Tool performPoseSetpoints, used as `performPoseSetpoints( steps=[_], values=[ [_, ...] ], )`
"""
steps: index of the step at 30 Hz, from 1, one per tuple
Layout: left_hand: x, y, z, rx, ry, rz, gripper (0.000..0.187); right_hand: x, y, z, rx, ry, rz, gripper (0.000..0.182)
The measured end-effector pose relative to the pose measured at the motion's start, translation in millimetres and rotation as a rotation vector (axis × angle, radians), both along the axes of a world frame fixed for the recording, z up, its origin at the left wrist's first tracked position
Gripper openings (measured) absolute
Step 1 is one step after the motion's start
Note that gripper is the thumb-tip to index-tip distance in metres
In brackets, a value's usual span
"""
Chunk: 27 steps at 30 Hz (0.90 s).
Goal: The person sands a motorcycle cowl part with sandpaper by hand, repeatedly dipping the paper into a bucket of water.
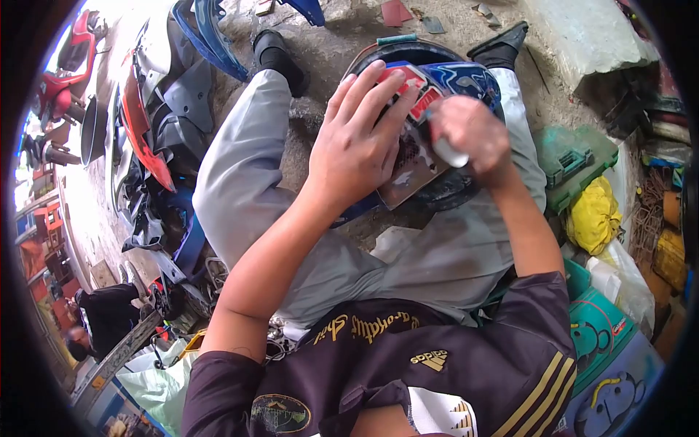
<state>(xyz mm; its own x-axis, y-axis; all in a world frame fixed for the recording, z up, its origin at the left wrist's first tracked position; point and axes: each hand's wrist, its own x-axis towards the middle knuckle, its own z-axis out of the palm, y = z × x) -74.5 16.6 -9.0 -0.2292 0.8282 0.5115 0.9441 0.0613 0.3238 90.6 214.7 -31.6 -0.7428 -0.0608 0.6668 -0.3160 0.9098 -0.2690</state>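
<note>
Left hand [362, 142]: splayed over panel [470, 76] | right hand [470, 135]: clenching white object [451, 154]

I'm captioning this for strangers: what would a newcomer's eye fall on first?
Probably the left hand, spread over a glossy blue-and-red panel at upper centre, beside the blurred right hand. Next, the bright yellow bundle at the picture's right and the orange-red panel at upper left.

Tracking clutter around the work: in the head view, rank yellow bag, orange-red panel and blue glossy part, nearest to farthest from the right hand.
1. Blue glossy part: at the right hand, between the legs.
2. Yellow bag: right side, past the right leg.
3. Orange-red panel: left side.
</note>
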Motion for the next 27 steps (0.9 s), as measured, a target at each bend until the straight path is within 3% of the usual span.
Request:
performPoseSetpoints(
  steps=[3,6,10,13,16,20,23,27],
  values=[
    [-1.5,2.8,0.7,0.003,-0.006,0.003,0.063,-1.8,8.1,2.3,0.039,0.006,-0.123,0.023],
    [-0.9,1.5,-1.0,0.002,-0.005,0.001,0.064,-1.9,-9.1,3.3,0.026,-0.006,-0.011,0.023],
    [0.8,0.5,1.7,-0.015,-0.002,0.002,0.064,-3.2,5.5,-2.0,0.031,0.024,-0.124,0.024],
    [0.5,0.3,1.8,-0.015,0.007,0.005,0.064,-0.4,-4.6,4.9,0.030,-0.026,0.019,0.028],
    [0.9,0.7,2.3,-0.012,0.008,0.001,0.065,-4.9,8.6,-3.9,0.016,0.046,-0.135,0.019],
    [0.1,0.9,3.2,-0.022,0.000,0.004,0.065,-2.8,2.3,-6.7,0.073,0.016,0.009,0.032],
    [-0.2,0.7,1.6,-0.010,0.008,0.004,0.065,-5.3,7.0,-7.6,0.049,0.042,-0.128,0.028],
    [1.4,0.3,0.7,-0.003,0.002,0.006,0.063,-3.2,-10.8,3.4,0.027,0.016,-0.059,0.026]
  ],
)
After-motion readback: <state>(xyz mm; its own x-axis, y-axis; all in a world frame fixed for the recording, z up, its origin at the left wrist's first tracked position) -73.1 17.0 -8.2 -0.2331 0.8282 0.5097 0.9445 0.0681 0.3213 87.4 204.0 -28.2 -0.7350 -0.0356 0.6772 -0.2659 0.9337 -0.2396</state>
